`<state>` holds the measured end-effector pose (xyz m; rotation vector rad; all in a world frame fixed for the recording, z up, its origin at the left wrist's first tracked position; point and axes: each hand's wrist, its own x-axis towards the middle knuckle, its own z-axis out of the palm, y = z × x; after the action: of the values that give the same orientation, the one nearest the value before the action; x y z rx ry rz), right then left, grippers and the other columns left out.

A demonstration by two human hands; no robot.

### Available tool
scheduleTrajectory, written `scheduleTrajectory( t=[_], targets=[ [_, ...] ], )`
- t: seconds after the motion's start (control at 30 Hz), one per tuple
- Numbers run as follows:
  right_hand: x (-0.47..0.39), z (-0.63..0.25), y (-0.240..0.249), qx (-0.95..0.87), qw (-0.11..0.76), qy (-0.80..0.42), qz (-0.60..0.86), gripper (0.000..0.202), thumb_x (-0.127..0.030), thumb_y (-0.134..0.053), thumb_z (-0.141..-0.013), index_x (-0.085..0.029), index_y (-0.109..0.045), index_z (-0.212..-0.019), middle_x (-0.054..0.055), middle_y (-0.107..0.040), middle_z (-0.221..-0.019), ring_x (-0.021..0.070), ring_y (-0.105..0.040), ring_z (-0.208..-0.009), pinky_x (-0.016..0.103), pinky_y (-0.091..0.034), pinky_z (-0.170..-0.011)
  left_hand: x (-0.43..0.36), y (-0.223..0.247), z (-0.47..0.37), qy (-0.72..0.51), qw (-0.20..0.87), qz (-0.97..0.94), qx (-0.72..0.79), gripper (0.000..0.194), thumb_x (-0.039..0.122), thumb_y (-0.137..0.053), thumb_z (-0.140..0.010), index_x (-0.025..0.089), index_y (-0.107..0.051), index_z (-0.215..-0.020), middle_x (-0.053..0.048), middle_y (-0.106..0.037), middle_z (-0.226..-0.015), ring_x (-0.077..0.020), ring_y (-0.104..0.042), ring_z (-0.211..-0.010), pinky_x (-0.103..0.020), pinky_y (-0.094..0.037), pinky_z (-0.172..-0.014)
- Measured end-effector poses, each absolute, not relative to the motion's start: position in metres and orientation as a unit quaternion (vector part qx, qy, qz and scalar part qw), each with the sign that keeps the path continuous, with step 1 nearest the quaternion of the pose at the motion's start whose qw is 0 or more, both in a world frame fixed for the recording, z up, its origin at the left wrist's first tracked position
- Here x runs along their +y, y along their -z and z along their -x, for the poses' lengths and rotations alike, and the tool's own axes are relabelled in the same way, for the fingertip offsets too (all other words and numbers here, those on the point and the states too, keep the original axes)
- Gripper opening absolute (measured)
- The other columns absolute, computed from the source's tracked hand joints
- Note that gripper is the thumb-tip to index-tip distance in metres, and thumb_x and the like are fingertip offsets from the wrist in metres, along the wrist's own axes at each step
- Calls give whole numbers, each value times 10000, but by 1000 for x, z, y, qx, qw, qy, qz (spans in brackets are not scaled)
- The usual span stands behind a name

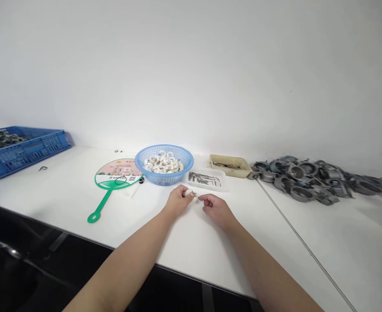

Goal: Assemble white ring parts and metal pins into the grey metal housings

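My left hand [178, 200] is closed on a white plastic ring [191, 194], gripping it between thumb and fingers just above the table. Small dark metal bits show on the ring's face. My right hand [217, 209] is just to the right, its fingers curled and the thumb and index finger pinched together close to the ring. Whatever lies between those fingertips is too small to make out. Beyond the hands, a blue basket [165, 177] holds many similar white rings. Beside it lies a shallow clear tray [224, 183] with thin dark metal pieces.
A cream tray [239, 172] with thin tools stands at the back. Grey metal clamp-like parts [303, 195] are heaped on the right, near a long thin rod [295, 226]. On the left are a green-handled fan [103, 203] and a blue crate [25, 158] of dark parts.
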<state>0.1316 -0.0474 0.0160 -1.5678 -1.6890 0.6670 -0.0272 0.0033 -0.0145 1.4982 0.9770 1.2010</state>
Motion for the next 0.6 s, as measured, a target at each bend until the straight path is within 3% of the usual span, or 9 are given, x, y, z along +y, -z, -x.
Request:
scheduleTrajectory(
  t=[0.37,0.6],
  targets=[
    [-38,-136,-13,-633,371,-276,621,350,-230,-496,-608,-193,-629,-930,-6,-535,-729,132,-506,-624,239,-405,-570,6,8,28,-482,456,-632,400,284,393,-548,-765,150,-495,-629,51,-390,-549,-85,-328,-527,-201,-251,-498],
    [-33,-138,-12,-633,367,-269,627,357,-275,-512,-596,-205,-637,-923,0,-558,-729,152,-541,-645,254,-427,-595,4,1,29,-471,454,-638,406,272,400,-521,-779,149,-535,-674,41,-409,-571,-88,-343,-536,-201,-275,-511]
  ],
)
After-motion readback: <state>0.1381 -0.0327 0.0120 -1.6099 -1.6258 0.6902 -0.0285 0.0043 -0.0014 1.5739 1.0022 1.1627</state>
